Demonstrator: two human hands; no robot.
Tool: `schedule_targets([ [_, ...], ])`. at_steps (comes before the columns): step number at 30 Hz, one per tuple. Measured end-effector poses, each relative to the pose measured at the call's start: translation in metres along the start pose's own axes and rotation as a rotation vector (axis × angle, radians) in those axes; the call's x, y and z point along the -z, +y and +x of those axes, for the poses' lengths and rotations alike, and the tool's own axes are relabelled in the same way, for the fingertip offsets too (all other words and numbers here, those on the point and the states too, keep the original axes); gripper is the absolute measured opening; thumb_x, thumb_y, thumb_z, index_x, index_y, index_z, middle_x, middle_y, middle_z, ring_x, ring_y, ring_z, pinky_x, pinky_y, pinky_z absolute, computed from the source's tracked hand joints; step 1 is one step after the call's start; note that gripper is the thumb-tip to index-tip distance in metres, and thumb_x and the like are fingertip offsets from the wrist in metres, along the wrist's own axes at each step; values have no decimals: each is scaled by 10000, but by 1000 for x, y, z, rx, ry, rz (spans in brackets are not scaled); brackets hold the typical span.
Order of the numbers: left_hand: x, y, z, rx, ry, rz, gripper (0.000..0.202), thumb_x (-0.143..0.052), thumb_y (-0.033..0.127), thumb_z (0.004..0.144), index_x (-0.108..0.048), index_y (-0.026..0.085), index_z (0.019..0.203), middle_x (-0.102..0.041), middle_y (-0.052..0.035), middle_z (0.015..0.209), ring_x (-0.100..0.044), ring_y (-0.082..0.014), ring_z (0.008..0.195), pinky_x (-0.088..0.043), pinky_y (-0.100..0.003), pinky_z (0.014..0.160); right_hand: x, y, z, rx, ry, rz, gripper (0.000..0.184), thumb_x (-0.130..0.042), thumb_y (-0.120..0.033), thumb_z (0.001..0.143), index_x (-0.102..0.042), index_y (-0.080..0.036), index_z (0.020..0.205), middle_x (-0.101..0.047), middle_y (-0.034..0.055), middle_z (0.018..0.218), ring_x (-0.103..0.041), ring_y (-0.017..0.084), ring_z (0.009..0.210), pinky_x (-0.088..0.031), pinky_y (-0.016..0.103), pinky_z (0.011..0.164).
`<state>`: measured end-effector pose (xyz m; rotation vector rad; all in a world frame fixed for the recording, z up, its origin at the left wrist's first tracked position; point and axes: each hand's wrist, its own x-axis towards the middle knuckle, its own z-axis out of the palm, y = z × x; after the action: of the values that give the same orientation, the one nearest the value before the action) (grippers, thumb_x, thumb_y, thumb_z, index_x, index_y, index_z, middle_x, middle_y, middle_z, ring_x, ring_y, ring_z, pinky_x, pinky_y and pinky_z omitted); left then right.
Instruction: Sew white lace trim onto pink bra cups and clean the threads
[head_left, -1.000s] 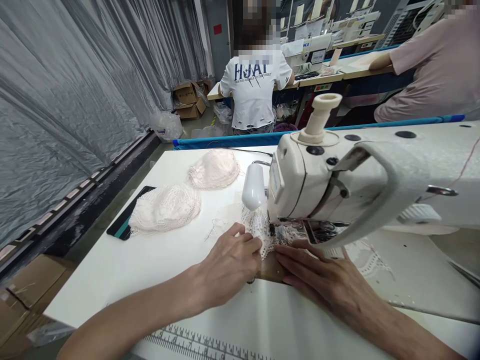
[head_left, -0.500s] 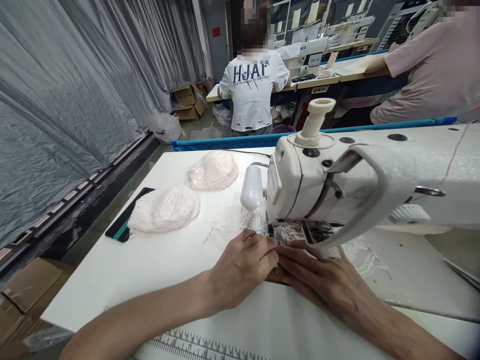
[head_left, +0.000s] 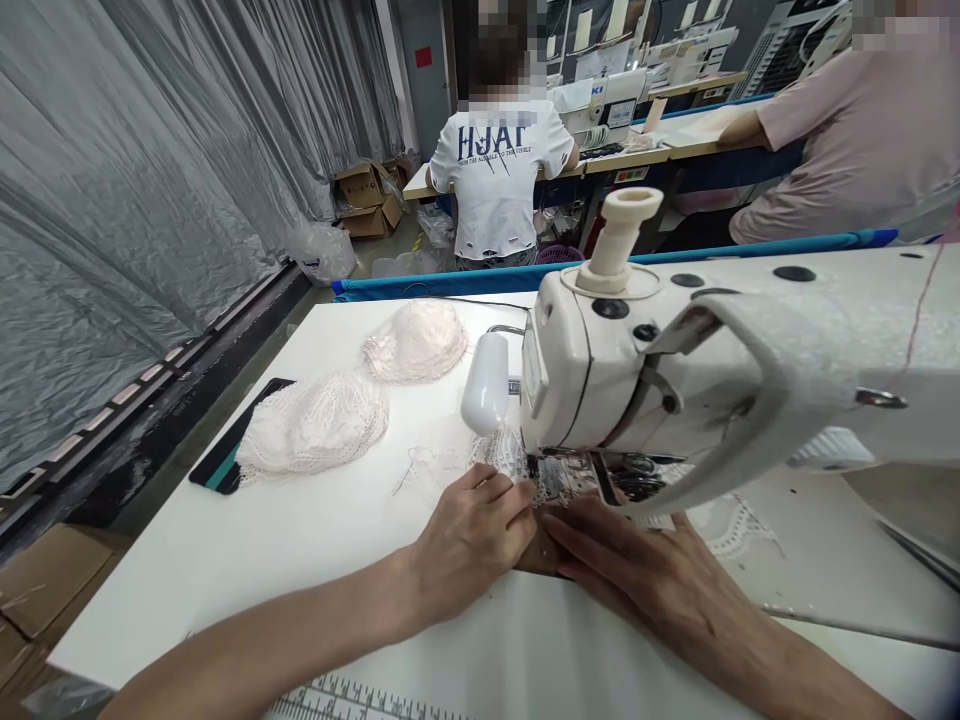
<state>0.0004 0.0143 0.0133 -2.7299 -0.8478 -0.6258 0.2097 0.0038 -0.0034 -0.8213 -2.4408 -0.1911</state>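
Note:
White lace fabric (head_left: 499,452) lies under the head of a white sewing machine (head_left: 577,370), partly hidden by my hands. My left hand (head_left: 476,530) is closed, its curled fingertips at the lace's near edge left of the needle area. My right hand (head_left: 645,560) lies low beneath the machine head with its fingers stretched forward and together, pressing down near the lace; its fingertips are partly in shadow. Between the hands a brown plate (head_left: 541,555) shows. More lace (head_left: 739,525) spreads out to the right, beyond my right hand.
Two stacks of lace cups, one white (head_left: 315,425) and one pinkish (head_left: 416,340), rest on the white table (head_left: 330,540). The white stack overlaps a dark phone-like slab (head_left: 225,465). A printed ruler (head_left: 352,700) runs along the near edge. Two people (head_left: 495,180) sit at machines ahead.
My hands have drawn slightly apart, leaving more of the brown plate showing between them. The whole view has shifted a little, so the machine and table appear further left.

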Motion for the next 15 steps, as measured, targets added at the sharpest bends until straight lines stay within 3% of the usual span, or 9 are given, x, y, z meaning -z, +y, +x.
schedule_targets([
  [15,-3,1,-3,-17,-53,53,209,-485,6,841,-589,131,709,-638,-25,811,-521,-116,712,-451,-283,737,1,2,1,13,-47,39,301,-348,-109,953,-605,-208,1076,-664,2,783,-565,147,629,-315,391,836],
])
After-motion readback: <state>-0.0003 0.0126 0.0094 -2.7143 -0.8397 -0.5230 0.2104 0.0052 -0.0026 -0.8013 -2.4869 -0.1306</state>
